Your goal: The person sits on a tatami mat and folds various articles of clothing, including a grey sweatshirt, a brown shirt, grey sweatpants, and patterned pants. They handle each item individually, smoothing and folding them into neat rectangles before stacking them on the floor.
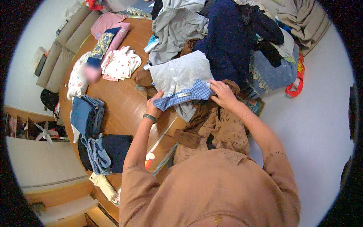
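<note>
Before me is a grey button-front top [181, 72], folded into a rough rectangle, with its blue checked collar [184, 96] towards me. My left hand [154, 104] grips the left collar end, thumb on top and the other fingers mostly hidden. At the opposite edge, my right hand [223, 93] holds the top's side next to the collar. Beneath the folded top lie crumpled brown garments [227, 127], some with printed lettering, which reach back to my lap.
A large heap with grey trousers [181, 31] and a navy garment [227, 48] rises beyond my hands. To the left lie folded jeans [86, 115], a black folded garment [120, 150], a white patterned garment [120, 63] and a pink pillow [106, 24]. A white wall [300, 136] bounds the right.
</note>
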Tool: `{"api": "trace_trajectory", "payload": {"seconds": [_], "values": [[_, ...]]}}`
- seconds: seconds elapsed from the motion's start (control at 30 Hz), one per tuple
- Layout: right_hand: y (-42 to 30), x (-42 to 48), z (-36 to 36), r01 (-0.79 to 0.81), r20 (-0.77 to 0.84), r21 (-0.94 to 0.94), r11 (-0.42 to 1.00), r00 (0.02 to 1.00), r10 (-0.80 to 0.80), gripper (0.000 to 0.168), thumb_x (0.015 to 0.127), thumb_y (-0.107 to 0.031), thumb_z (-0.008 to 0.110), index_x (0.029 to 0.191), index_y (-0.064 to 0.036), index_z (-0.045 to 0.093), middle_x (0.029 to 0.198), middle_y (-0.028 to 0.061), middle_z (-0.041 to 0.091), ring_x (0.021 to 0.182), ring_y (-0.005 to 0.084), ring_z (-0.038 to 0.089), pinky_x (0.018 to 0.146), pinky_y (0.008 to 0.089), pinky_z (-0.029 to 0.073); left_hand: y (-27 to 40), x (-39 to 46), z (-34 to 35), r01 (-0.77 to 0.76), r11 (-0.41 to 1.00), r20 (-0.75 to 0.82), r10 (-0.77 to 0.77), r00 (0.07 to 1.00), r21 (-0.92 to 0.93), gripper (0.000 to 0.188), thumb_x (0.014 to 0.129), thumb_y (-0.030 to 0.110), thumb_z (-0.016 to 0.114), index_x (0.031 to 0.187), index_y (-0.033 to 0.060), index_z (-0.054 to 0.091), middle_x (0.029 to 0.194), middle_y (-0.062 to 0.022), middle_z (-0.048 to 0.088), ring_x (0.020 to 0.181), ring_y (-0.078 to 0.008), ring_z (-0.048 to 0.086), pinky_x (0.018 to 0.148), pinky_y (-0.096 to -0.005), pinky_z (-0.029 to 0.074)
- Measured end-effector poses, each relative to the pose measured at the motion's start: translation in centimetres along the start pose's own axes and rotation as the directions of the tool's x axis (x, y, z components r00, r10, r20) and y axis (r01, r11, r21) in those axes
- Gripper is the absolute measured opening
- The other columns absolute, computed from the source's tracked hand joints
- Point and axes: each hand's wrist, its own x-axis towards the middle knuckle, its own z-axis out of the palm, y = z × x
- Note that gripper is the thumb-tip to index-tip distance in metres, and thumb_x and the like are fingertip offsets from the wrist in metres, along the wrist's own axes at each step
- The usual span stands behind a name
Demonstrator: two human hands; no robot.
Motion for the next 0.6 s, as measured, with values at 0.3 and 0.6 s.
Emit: {"api": "trace_trajectory", "payload": {"seconds": [0.3,0.6], "values": [[-4.5,2.5,-1.7,-0.124,-0.304,0.419,0.899,0.915,0.267,0.061,0.072,-0.035,0.067,0.115,-0.002,0.039,0.129,0.0194,0.033,0.121,0.0353,0.031,0.099,0.0435,0.027,-0.4,-1.9,1.8,0.009,-0.202,0.077,-0.331,0.941,-0.979,0.038,0.091,0.027,0.044,0.12,0.003,0.047,0.112,-0.0069,0.054,0.106,-0.0168,0.049,0.094,-0.0305,0.036],[-1.0,4.0,2.5,-0.306,-0.159,0.323,0.895,0.915,0.371,0.04,0.076,-0.028,0.063,0.107,-0.007,0.049,0.119,0.0177,0.044,0.11,0.0339,0.042,0.091,0.0413,0.035,3.4,-1.9,4.3,0.161,0.447,-0.147,-0.578,0.802,-0.88,0.074,0.073,0.027,0.07,0.127,-0.0034,0.029,0.113,-0.0137,0.048,0.101,-0.0205,0.049,0.088,-0.0299,0.04]]}}
